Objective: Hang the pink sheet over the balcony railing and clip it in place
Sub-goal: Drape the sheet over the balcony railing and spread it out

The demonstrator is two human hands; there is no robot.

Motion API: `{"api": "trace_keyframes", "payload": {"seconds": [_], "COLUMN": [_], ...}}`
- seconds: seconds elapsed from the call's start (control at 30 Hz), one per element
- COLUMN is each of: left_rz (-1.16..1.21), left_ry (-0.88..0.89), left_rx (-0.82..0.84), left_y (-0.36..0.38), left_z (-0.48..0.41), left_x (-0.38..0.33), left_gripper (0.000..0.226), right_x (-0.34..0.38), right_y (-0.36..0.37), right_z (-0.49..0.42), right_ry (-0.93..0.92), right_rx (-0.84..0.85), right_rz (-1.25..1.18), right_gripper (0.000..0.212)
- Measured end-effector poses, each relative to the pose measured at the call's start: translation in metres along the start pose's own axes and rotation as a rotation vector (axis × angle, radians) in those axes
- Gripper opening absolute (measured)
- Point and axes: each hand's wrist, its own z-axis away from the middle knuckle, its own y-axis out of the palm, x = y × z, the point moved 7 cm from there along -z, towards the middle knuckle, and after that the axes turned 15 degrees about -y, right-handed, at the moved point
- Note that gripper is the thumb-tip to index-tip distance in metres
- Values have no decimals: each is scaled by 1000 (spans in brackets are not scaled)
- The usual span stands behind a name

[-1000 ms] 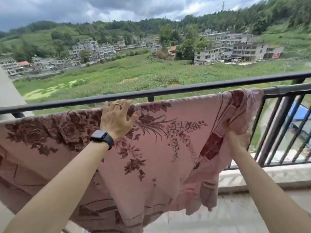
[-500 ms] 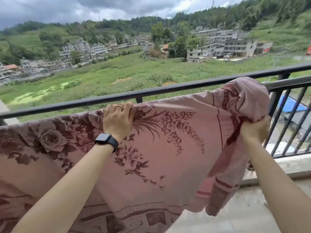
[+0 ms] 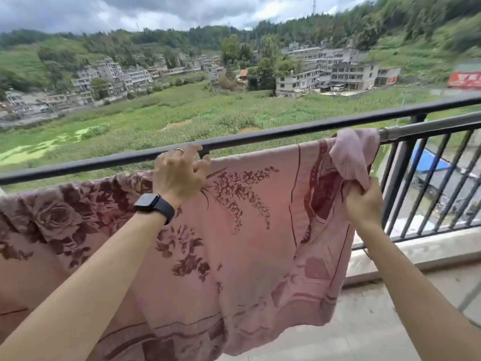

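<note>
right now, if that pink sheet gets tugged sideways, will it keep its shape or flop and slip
Probably floppy: the pink sheet sags in folds and bunches where the right hand grips it. It may slip, as it only drapes over the smooth rail, with no clip in view.

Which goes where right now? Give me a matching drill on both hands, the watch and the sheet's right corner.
1. left hand
2. right hand
3. watch
4. pink sheet's right corner

A. draped over the grey rail
B. on the left wrist
C. grips bunched sheet below the rail
D. at the sheet's top edge by the black rail

Pairs: 1-D, 2-C, 3-B, 4-A
</note>
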Motion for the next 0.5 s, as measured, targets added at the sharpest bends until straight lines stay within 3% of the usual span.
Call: {"api": "trace_keyframes", "payload": {"seconds": [0.13, 0.23, 0.3, 0.4, 0.5], "left_rz": [-161, -131, -12, 17, -54], "left_ry": [245, 320, 193, -161, -472], "left_rx": [178, 50, -72, -175, -250], "left_y": [32, 20, -6, -45, -84], "left_z": [0, -14, -39, -90, -110], "left_x": [-58, -54, -29, 36, 113], "left_gripper": [51, 47, 44, 36, 39], "right_x": [78, 106, 122, 153, 182], "right_y": [-4, 3, 8, 27, 75], "right_z": [-41, -63, -76, -93, -87], "right_ry": [-141, -190, -224, -282, -367], "right_rx": [-55, -33, -41, -13, 244], "right_rz": [-97, -91, -85, -72, -39], "right_gripper": [10, 12, 15, 26, 36]}}
